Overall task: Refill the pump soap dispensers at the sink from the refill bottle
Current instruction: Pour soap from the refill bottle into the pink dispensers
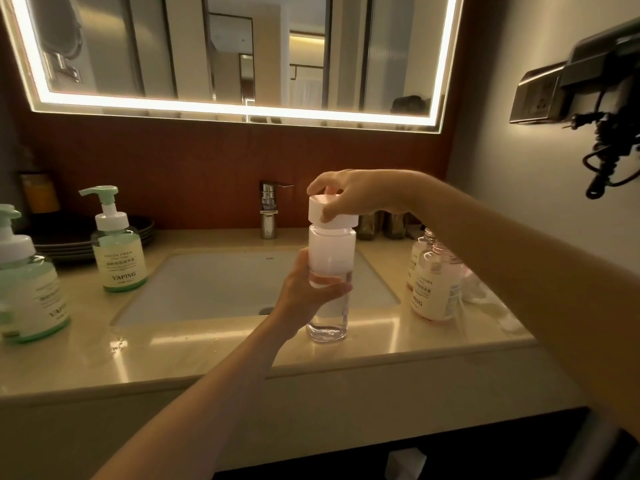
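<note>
Refill bottle (330,251) upright at frame centre, over the table's (207,344) front strip, 6 o'clock of the sink (221,285). Can't tell if its base touches the table. Clear body, milky upper part, thin clear layer at the bottom.

Left hand (304,292) wraps the bottle's mid-body, thumb across the front. Right hand (353,194) comes in from 3 o'clock and grips the white cap (317,211) from above, fingers curled over its rim.

Green pump dispenser (119,258) stands at 9 o'clock of the bottle, second green dispenser (29,292) further out near the frame edge. Two pink dispenser bottles (433,289) at 3 o'clock, behind the right forearm, threaded necks showing.

Faucet (268,213) at 12 o'clock of the sink. Stacked dark plates (65,247) behind the green dispenser.
</note>
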Motion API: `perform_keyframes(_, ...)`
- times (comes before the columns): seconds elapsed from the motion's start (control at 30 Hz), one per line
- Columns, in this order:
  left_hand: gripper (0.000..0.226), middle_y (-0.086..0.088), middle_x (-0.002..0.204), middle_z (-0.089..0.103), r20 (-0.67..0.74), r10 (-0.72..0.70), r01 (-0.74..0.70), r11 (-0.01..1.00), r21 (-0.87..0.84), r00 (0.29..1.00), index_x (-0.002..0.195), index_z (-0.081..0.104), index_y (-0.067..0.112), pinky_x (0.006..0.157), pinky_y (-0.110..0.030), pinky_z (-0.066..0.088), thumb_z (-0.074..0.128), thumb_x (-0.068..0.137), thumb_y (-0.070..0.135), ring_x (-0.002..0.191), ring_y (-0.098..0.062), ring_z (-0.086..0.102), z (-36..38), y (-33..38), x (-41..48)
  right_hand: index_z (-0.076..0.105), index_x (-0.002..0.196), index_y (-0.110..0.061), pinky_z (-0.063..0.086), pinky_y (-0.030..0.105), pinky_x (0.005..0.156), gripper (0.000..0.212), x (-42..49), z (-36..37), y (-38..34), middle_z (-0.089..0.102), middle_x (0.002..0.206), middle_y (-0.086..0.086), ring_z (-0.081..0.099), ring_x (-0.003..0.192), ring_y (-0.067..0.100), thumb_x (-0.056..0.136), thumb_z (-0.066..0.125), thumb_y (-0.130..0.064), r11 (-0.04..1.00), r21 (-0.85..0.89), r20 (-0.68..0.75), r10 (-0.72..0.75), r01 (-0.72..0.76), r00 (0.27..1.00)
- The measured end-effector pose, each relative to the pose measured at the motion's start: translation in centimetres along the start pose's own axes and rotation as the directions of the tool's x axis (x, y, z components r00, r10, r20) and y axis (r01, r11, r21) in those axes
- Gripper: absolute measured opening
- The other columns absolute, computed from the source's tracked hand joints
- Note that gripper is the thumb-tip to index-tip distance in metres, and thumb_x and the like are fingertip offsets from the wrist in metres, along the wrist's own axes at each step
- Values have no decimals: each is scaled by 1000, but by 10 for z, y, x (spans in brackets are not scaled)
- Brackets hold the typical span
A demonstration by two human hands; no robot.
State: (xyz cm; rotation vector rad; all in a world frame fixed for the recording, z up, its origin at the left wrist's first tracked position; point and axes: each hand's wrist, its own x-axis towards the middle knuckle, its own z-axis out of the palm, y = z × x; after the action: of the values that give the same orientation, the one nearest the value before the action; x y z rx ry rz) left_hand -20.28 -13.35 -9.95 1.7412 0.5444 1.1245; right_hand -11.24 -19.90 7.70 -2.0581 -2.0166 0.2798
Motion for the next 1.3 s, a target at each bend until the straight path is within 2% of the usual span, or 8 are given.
perform_keyframes(0.13, 63, 7, 105, 56, -2, 12, -12, 1000, 20, 1000, 118, 41, 28, 78, -26, 52, 80, 70, 16, 94, -10, 58, 0, 0, 0, 11, 147, -30, 30, 45, 107, 81, 1, 0, 2, 11, 156, 3, 23, 139, 31, 82, 51, -59, 996, -79, -106, 23, -31, 994)
perform_keyframes(0.27, 64, 4, 107, 56, -4, 11, -11, 1000, 26, 1000, 120, 42, 25, 76, -24, 51, 80, 70, 17, 95, -11, 58, 0, 0, -1, 29, 140, -21, 51, 33, 83, 78, 10, 15, 2, 37, 139, 9, 49, 110, 24, 80, 48, -66, 969, -222, -191, 66, -109, 979)
perform_keyframes(0.4, 65, 4, 107, 55, -8, -4, 4, 1000, 28, 1000, 120, 39, 27, 77, -25, 50, 80, 70, 17, 93, -7, 58, 0, 1, -1, 26, 143, -26, 40, 29, 92, 70, 3, 6, 4, 32, 146, 3, 40, 121, 21, 85, 64, -32, 999, 8, -20, -38, 38, 999)
perform_keyframes(0.53, 66, 5, 109, 55, 0, 1, -1, 999, 33, 1000, 121, 40, 26, 83, -32, 52, 79, 70, 18, 98, -13, 58, 0, -1, 0, 11, 147, -28, 34, 42, 105, 83, 2, 4, 3, 15, 155, 2, 26, 137, 29, 82, 53, -57, 999, 41, -84, 20, -16, 996)
perform_keyframes(0.7, 66, 3, 109, 57, -8, 8, -8, 999, 38, 1000, 122, 42, 25, 82, -32, 52, 80, 69, 18, 95, -10, 59, -1, -2, 0, 37, 133, -16, 58, 29, 64, 77, 10, 17, 1, 50, 114, 7, 58, 85, 19, 78, 46, -69, 959, -248, -207, 88, -140, 974)
perform_keyframes(0.83, 64, 6, 105, 56, -7, 9, -8, 999, 43, 1000, 120, 42, 25, 78, -25, 51, 80, 70, 16, 89, -2, 59, 0, -1, 0, 43, 127, -17, 52, 21, 50, 58, 12, 11, 10, 47, 105, 3, 53, 71, 15, 81, 63, -47, 998, -12, -249, 56, -61, 967)
perform_keyframes(1.0, 66, 4, 106, 56, -34, 22, -20, 998, 59, 999, 121, 43, 23, 78, -28, 53, 81, 68, 18, 91, -8, 60, 5, -4, 3, 42, 130, -20, 51, 21, 51, 58, -7, -3, 45, 49, 116, 5, 57, 90, 21, 83, 59, -48, 991, 132, -491, 82, -19, 867)
perform_keyframes(1.3, 70, 9, 99, 56, 11, 42, -43, 998, 52, 999, 125, 41, 15, 75, -28, 54, 81, 67, 19, 82, 0, 60, 64, -3, 19, 51, 123, -12, 36, 27, 74, 52, -71, 22, 170, 55, 119, 13, 52, 96, 23, 84, 56, -47, 922, 232, -717, 377, -309, 586)
